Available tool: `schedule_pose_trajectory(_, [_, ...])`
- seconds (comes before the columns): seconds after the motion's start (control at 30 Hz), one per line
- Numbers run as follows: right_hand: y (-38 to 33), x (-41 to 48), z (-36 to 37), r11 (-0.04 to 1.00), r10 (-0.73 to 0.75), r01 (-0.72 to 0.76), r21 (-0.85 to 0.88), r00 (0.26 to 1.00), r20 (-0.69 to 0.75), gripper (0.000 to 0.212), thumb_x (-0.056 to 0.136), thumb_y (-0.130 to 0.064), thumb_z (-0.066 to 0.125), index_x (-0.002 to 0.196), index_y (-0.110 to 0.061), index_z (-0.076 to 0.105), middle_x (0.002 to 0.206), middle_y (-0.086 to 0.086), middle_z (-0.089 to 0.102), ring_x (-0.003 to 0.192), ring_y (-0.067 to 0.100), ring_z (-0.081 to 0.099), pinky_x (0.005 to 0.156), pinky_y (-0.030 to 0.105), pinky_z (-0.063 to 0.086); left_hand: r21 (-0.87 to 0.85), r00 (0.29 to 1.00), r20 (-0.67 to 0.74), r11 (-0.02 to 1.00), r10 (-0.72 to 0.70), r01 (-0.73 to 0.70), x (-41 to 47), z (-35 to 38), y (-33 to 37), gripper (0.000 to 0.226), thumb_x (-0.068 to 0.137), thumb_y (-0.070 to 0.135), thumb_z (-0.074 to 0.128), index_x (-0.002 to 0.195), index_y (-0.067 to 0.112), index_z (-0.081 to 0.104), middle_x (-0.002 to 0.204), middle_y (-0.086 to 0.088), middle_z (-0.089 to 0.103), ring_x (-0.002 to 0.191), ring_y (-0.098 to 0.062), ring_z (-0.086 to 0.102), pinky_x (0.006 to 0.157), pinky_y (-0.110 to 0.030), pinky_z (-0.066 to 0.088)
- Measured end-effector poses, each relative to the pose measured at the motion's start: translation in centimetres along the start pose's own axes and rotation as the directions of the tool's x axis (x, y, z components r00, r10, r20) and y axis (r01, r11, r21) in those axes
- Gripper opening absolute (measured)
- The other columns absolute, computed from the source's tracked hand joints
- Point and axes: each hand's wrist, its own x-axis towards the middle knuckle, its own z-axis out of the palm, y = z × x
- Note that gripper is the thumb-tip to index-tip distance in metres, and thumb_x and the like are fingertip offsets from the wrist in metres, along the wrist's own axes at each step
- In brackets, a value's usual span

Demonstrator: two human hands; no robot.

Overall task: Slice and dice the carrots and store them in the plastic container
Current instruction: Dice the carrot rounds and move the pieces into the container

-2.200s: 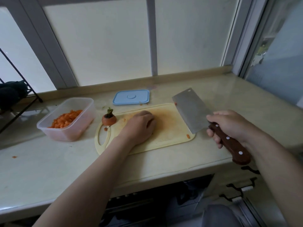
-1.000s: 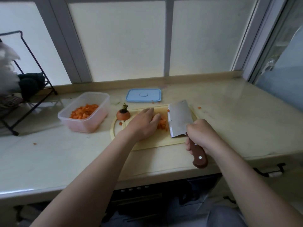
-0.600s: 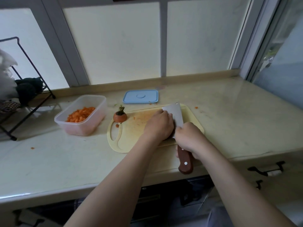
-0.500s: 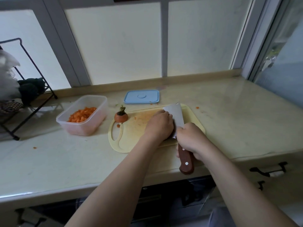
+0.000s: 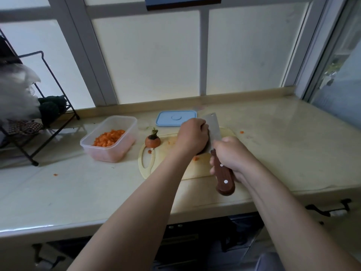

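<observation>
While my right hand [image 5: 231,155] clenches the cleaver [image 5: 214,128] handle, my left hand [image 5: 192,136] cups against the blade on the board [image 5: 193,170]; what it holds I cannot tell. Judged step: gathering cut carrot. Next: carry it left to the container [image 5: 109,156], part-filled with dice [image 5: 108,137].
</observation>
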Motion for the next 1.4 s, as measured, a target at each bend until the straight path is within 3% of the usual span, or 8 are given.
schedule_pose_trajectory(0.43, [-8.7, 1.2, 17.6, 0.986, -0.166, 0.16, 0.047, 0.961, 0.223, 0.017, 0.091, 0.002, 0.04, 0.083, -0.002, 0.054, 0.06, 0.016, 0.054, 0.037, 0.024, 0.053, 0.043, 0.029, 0.047, 0.131, 0.957, -0.251, 0.974, -0.148, 0.185, 0.5, -17.2, -12.2, 0.021, 0.093, 0.017, 0.059, 0.096, 0.004, 0.076, 0.097, -0.013, 0.074, 0.093, -0.03, 0.064, 0.073, -0.031, 0.045])
schedule_pose_trajectory(0.63, [-8.9, 2.0, 19.9, 0.991, -0.108, 0.124, -0.051, 0.964, 0.242, 0.016, 0.095, 0.004, 0.037, 0.086, 0.0, 0.049, 0.057, 0.016, 0.054, 0.033, 0.023, 0.053, 0.038, 0.023, 0.043, 0.107, 0.874, -0.256, 0.887, -0.413, 0.45, -1.4, -18.5, -18.3, 0.021, 0.079, -0.001, 0.053, 0.065, 0.005, 0.068, 0.068, -0.009, 0.063, 0.068, -0.029, 0.059, 0.054, -0.031, 0.045])
schedule_pose_trajectory(0.73, [-9.0, 2.7, 18.2, 0.99, -0.079, 0.104, -0.1, 0.971, 0.227, 0.012, 0.097, 0.003, 0.039, 0.093, 0.001, 0.05, 0.06, 0.015, 0.054, 0.033, 0.023, 0.052, 0.037, 0.022, 0.043, 0.075, 0.862, -0.234, 0.876, -0.449, 0.476, -1.4, -18.7, -19.1, 0.021, 0.082, 0.0, 0.051, 0.072, 0.004, 0.07, 0.068, -0.007, 0.064, 0.067, -0.025, 0.062, 0.056, -0.035, 0.054])
schedule_pose_trajectory(0.9, [-8.7, 3.2, 14.0, 0.981, -0.096, 0.124, -0.147, 0.978, 0.186, 0.013, 0.102, -0.008, 0.045, 0.094, -0.003, 0.053, 0.055, 0.011, 0.057, 0.034, 0.021, 0.054, 0.038, 0.025, 0.045, -0.169, 0.873, -0.213, 0.896, -0.439, 0.41, -0.7, -19.2, -17.9, 0.021, 0.089, 0.003, 0.051, 0.085, 0.01, 0.07, 0.082, -0.009, 0.068, 0.073, -0.024, 0.064, 0.058, -0.035, 0.057])
schedule_pose_trajectory(1.03, [-7.6, 3.1, 8.7, 0.977, -0.128, 0.148, -0.151, 0.983, 0.133, 0.016, 0.105, -0.017, 0.049, 0.096, -0.005, 0.054, 0.057, 0.009, 0.058, 0.036, 0.02, 0.056, 0.036, 0.025, 0.044, -0.551, 0.834, -0.107, 0.731, -0.541, 0.403, -1.2, -19.4, -15.5, 0.022, 0.096, 0.0, 0.047, 0.097, 0.007, 0.067, 0.099, -0.016, 0.069, 0.098, -0.033, 0.067, 0.087, -0.042, 0.058])
schedule_pose_trajectory(1.17, [-5.2, 2.0, 2.6, 0.973, -0.127, 0.135, -0.186, 0.99, 0.055, 0.021, 0.107, -0.018, 0.047, 0.091, -0.006, 0.055, 0.058, 0.01, 0.056, 0.036, 0.019, 0.054, 0.035, 0.025, 0.043, -0.656, 0.863, -0.066, 0.673, -0.501, 0.34, -1.9, -17.8, -11.6, 0.019, 0.1, 0.005, 0.047, 0.1, 0.009, 0.066, 0.1, -0.014, 0.071, 0.099, -0.03, 0.07, 0.089, -0.043, 0.059])
schedule_pose_trajectory(1.3, [-1.4, 1.0, -1.9, 0.971, -0.056, 0.054, -0.233, 0.998, -0.005, 0.025, 0.107, -0.018, 0.045, 0.086, -0.007, 0.053, 0.055, 0.009, 0.055, 0.036, 0.022, 0.051, 0.04, 0.026, 0.043, -0.525, 0.957, 0.05, 0.808, -0.286, 0.269, -3.9, -13.1, -7.5, 0.018, 0.098, 0.01, 0.055, 0.111, 0.01, 0.068, 0.099, -0.01, 0.072, 0.091, -0.025, 0.072, 0.085, -0.043, 0.06])
schedule_pose_trajectory(1.4, [1.0, 0.6, -4.0, 0.971, -0.022, 0.013, -0.238, 0.999, -0.033, 0.026, 0.107, -0.02, 0.046, 0.086, -0.007, 0.053, 0.058, 0.01, 0.056, 0.038, 0.023, 0.052, 0.041, 0.026, 0.043, -0.084, 0.982, 0.153, 0.989, -0.11, 0.123, -5.2, -8.7, -6.3, 0.027, 0.093, 0.024, 0.063, 0.119, 0.017, 0.07, 0.106, 0.003, 0.072, 0.095, -0.014, 0.068, 0.094, -0.036, 0.053])
